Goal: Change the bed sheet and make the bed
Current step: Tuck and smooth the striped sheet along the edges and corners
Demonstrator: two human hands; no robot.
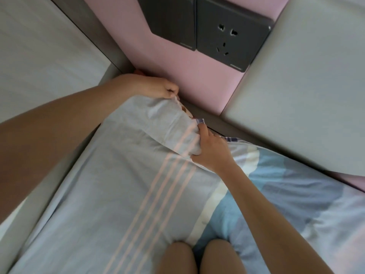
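A pale blue bed sheet (122,175) with thin pink stripes lies over the mattress corner near the headboard. My left hand (158,89) is closed on the sheet's edge at the far corner, by the pink wall panel. My right hand (212,149) presses and grips a bunched fold of the same sheet a little to the right, fingers curled into the cloth. A patterned layer (186,111) peeks out under the lifted corner. To the right lies bedding (286,194) in blue, white and lilac patches. My knees (195,256) rest on the bed at the bottom.
A pink padded wall panel (197,80) carries a dark switch plate (167,20) and a dark power socket (231,34) right above the corner. A grey padded headboard panel (306,95) runs to the right. A grey bed frame edge (110,42) and pale surface lie to the left.
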